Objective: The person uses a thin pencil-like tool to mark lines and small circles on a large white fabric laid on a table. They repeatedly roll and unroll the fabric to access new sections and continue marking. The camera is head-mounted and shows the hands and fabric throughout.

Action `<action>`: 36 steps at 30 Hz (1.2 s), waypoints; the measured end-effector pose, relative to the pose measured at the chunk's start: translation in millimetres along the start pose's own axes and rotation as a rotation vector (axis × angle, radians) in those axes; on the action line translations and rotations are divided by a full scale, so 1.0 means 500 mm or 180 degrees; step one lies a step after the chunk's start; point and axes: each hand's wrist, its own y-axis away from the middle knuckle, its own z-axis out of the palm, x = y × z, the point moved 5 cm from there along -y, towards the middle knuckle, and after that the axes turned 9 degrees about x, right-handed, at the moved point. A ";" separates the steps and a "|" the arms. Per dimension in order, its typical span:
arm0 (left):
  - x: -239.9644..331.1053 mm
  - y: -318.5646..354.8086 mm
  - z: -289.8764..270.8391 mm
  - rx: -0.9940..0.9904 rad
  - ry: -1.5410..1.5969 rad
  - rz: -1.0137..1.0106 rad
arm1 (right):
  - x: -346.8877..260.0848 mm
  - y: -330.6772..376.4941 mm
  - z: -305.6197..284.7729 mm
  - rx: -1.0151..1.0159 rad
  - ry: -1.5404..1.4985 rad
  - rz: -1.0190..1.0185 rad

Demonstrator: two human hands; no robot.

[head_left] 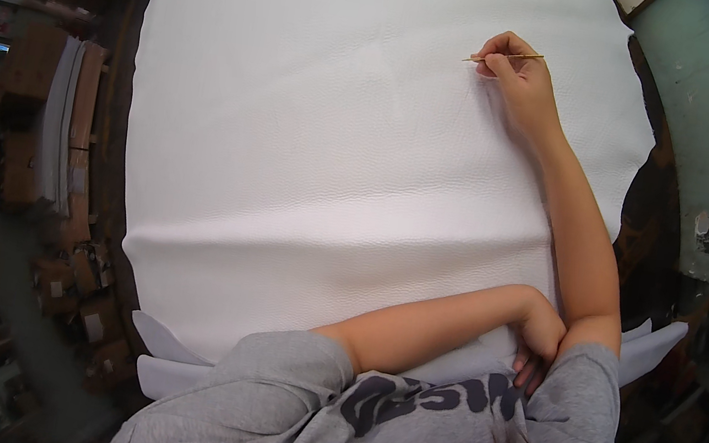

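A broad white sheet with a grained, leather-like surface [316,113] fills most of the scene, spreading from the person's body to the far edge. A soft raised fold runs across its near part from left to right, and its left and right edges are wavy. The right hand [523,79] is over the far right part of the sheet, gripping a slim gold-coloured stick [530,57] between thumb and fingers, much as one holds a pen. The stick's thin point faces left, above or on the white surface; whether it touches cannot be told. The left forearm crosses in front of the body to the right, and the left hand [543,328] bends down at the wrist right beside the right elbow, its fingers pointing toward the grey shirt [244,390]. Those fingers are partly hidden, so I cannot tell whether they hold anything. More white material [167,377] sticks out at the near left, and another piece [657,351] at the near right. Farther left stand brown cardboard boxes [29,68] and upright pale panels [58,119]. Along the far right lies a pale grey-green surface [702,137]
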 end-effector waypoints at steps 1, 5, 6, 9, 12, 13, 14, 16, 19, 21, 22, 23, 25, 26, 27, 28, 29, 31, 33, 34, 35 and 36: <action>-0.001 0.000 -0.001 0.0033 0.0029 0.0013 | -0.002 -0.015 0.010 0.0157 -0.0305 0.0077; -0.002 -0.005 -0.003 0.0062 0.0045 0.0052 | -0.019 -0.040 0.082 -0.0460 0.0455 -0.0080; -0.002 -0.007 -0.004 0.0052 0.0038 0.0055 | -0.021 -0.039 0.095 -0.0523 0.0704 -0.0097; 0.003 -0.013 -0.007 0.0051 0.0034 0.0078 | -0.022 -0.042 0.106 -0.0561 0.1121 -0.0213; 0.006 -0.016 -0.007 0.0044 0.0017 0.0102 | -0.013 -0.054 0.069 -0.0152 0.1235 -0.0243; 0.007 -0.017 -0.008 0.0036 0.0018 0.0108 | -0.009 -0.057 0.054 -0.0042 0.1255 -0.0273; 0.007 -0.018 -0.006 0.0032 0.0005 0.0111 | -0.005 -0.058 0.040 0.0012 0.1209 -0.0283; 0.008 -0.019 -0.006 0.0023 -0.0009 0.0111 | 0.010 -0.057 0.009 0.0135 0.1266 -0.0073; 0.005 -0.019 -0.008 0.0014 -0.0030 0.0105 | 0.029 -0.068 -0.021 0.0166 0.1606 0.0190; 0.003 -0.019 -0.009 0.0019 -0.0049 0.0108 | 0.036 -0.088 -0.015 0.0218 0.1089 0.0241; 0.001 -0.020 -0.009 0.0020 -0.0066 0.0104 | 0.039 -0.101 0.004 0.0283 0.0444 0.0205; -0.001 -0.020 -0.009 0.0015 -0.0079 0.0092 | 0.047 -0.114 0.020 0.0401 -0.0122 0.0309; -0.006 -0.020 -0.007 0.0021 -0.0109 0.0070 | 0.045 -0.140 0.062 0.0378 -0.0138 -0.0009; -0.008 -0.020 -0.007 0.0029 -0.0120 0.0047 | 0.041 -0.151 0.079 0.0399 -0.0114 -0.0096; -0.010 -0.019 -0.007 0.0033 -0.0133 0.0032 | 0.040 -0.155 0.086 0.0497 0.0327 -0.0106; -0.012 -0.020 -0.006 0.0043 -0.0139 0.0012 | 0.040 -0.156 0.092 0.0412 0.0563 0.0020; -0.014 -0.019 -0.007 0.0050 -0.0147 -0.0006 | 0.039 -0.154 0.097 0.0324 0.0811 0.0146; -0.018 -0.019 -0.009 0.0060 -0.0171 -0.0030 | 0.028 -0.145 0.101 0.0137 0.1058 0.0293; -0.019 -0.022 -0.009 0.0055 -0.0187 -0.0049 | 0.017 -0.118 0.105 -0.0064 0.1057 0.0352; -0.021 -0.022 -0.010 0.0051 -0.0201 -0.0068 | 0.010 -0.104 0.107 -0.0182 0.1033 0.0373; -0.021 -0.025 -0.008 0.0045 -0.0203 -0.0081 | 0.001 -0.091 0.108 -0.0228 0.0990 0.0351; -0.021 -0.026 -0.006 0.0035 -0.0210 -0.0097 | -0.012 -0.078 0.112 -0.0297 0.0923 0.0317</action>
